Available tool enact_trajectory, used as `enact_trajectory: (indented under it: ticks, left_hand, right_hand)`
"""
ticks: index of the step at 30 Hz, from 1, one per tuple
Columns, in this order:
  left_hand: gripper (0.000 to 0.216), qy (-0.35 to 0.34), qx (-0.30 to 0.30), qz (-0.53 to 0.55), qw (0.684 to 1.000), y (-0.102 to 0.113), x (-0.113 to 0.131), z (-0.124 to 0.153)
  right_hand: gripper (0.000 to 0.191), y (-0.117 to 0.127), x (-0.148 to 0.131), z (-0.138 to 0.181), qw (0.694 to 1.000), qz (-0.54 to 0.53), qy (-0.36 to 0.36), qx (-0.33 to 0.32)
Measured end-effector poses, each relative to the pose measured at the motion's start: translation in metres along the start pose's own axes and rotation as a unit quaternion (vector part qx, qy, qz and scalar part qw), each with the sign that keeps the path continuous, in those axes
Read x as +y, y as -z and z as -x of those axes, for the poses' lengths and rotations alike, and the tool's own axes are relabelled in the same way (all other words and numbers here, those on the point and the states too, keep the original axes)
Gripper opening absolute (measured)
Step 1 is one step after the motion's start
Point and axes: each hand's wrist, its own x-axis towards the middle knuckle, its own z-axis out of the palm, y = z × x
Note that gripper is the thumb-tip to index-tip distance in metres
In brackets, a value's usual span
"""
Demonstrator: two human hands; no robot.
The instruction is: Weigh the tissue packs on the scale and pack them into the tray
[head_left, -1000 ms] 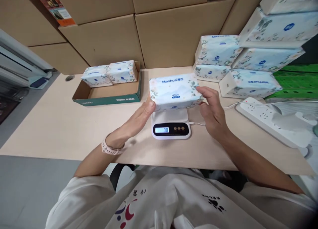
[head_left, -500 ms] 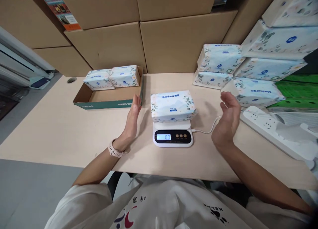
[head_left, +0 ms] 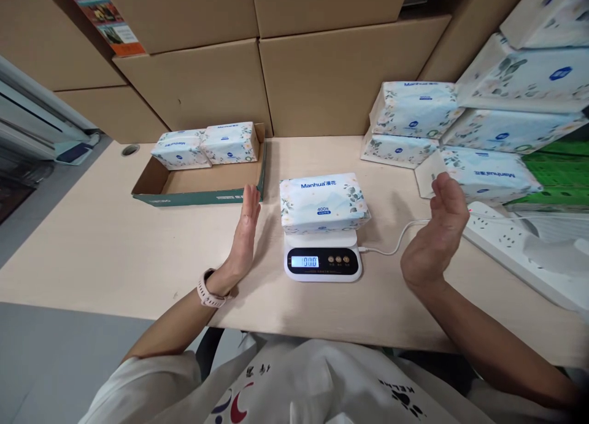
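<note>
A pack of tissues [head_left: 324,202], white and pale blue with flowers, lies flat on a white digital scale [head_left: 323,275]. The scale's lit display appears to read 100.0. To the left of the pack, my left hand [head_left: 243,237] is held upright above the table, fingers extended, touching nothing. My right hand [head_left: 435,234] is on the other side, farther from the pack, with its palm turned inward and its fingers slightly curved; it is empty. A white cable [head_left: 398,243] runs from the scale and passes behind my right hand.
At the back left stands an open green-edged cardboard box [head_left: 197,198] with two tissue packs in it. Stacked tissue packs [head_left: 501,129] rise at the right, beside a white power strip [head_left: 506,240]. Large cardboard boxes [head_left: 350,80] line the back edge.
The scale's display has gone from 0.0 to about 100.0. My right hand has moved slightly farther right, away from the pack. The view has shifted slightly.
</note>
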Motion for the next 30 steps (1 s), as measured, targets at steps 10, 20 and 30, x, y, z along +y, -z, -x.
enact_trajectory:
  ticks: [10,20,30]
  left_hand:
    - [0.073,-0.010,0.005,0.012,1.000,0.0005,-0.0016,0.0007]
    - [0.076,0.002,0.003,-0.004,1.000,0.0002,0.0021,0.0010]
    - [0.087,0.008,0.002,-0.008,1.000,0.0004,0.0047,-0.0028]
  right_hand:
    - [0.064,0.0003,-0.0011,0.0010,1.000,0.022,-0.003,-0.014]
    - [0.064,0.0017,-0.0028,0.0013,1.000,0.017,0.003,-0.023]
    - [0.064,0.0000,-0.0045,0.0008,0.999,0.022,0.029,-0.032]
